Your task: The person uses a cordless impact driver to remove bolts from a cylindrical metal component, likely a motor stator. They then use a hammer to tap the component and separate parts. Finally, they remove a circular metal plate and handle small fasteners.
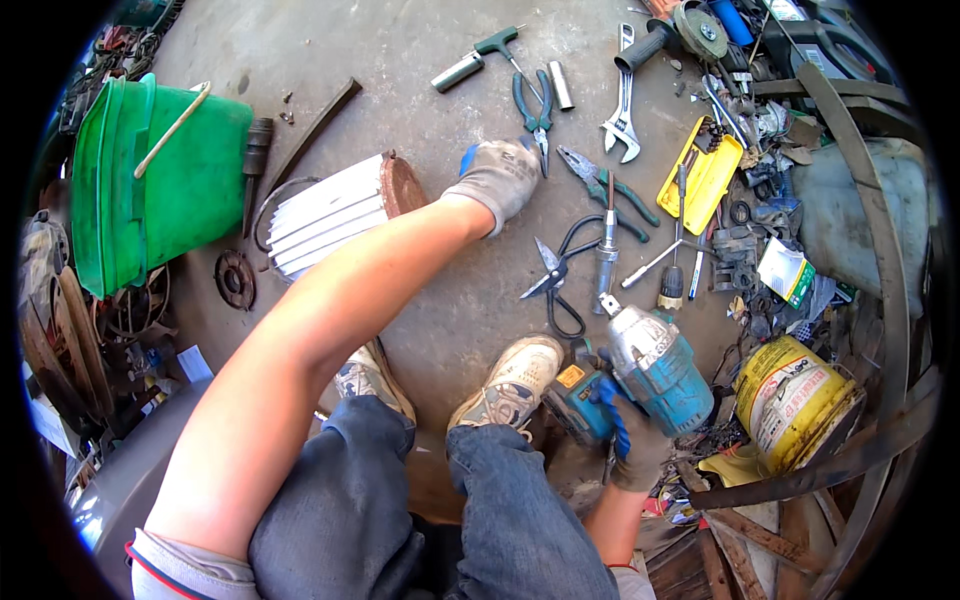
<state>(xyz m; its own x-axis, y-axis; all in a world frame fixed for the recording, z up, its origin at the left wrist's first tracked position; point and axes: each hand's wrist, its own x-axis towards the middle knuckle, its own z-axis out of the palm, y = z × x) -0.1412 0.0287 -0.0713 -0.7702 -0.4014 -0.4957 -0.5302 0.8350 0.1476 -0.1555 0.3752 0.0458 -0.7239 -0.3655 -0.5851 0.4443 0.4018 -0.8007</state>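
We see a green bucket (150,180) lying on its side at the upper left of the frame, the largest thing on the concrete floor (400,70). Right of it, near the centre, lies a ribbed white motor housing (330,215) with a rusty end plate. At the lower right stands a yellow tin (795,400). Our right hand (635,440), gloved, is clamped around the handle of a blue power drill (640,375) at the lower centre right, its nose pointing up toward the tools. Our left hand (497,178), also gloved, reaches across to the upper centre; its fingers are loosely curled, touching the floor beside green-handled pliers (535,105), gripping nothing we can make out. Black-handled snips (555,275) lie between the two hands.
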